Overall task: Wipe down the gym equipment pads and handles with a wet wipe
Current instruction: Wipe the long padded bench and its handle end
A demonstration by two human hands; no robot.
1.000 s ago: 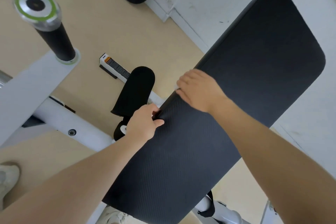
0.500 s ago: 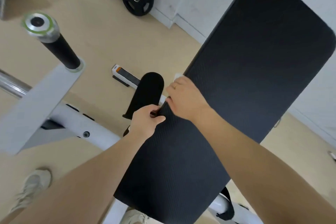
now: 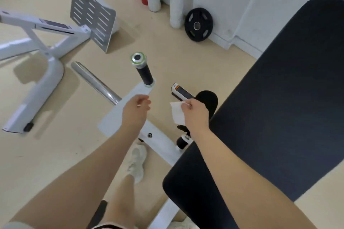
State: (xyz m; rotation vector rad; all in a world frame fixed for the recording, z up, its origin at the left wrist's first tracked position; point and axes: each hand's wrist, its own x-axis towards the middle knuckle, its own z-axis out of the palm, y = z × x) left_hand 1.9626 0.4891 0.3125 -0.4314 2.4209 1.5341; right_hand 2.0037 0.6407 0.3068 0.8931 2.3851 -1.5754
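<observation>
One wet wipe (image 3: pixel 177 115) pinched in right hand (image 3: pixel 195 115), left hand (image 3: pixel 135 111) loosely curled, empty, one black pad (image 3: pixel 270 109)

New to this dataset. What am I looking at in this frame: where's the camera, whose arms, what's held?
There is no robot here. The camera sits on a person's head and looks forward and down, so the two bare arms reaching in from the bottom are their own.

The right hand pinches a white wet wipe, which hangs below the fingers. The left hand holds nothing; its fingers are loosely curled.

The large black slab at right is a padded bench pad of a white-framed gym machine. Just beyond the hands stands a black grip handle with a shiny green-ringed end cap. A black weight plate leans on the far wall. The person's white shoe shows on the beige floor.
</observation>
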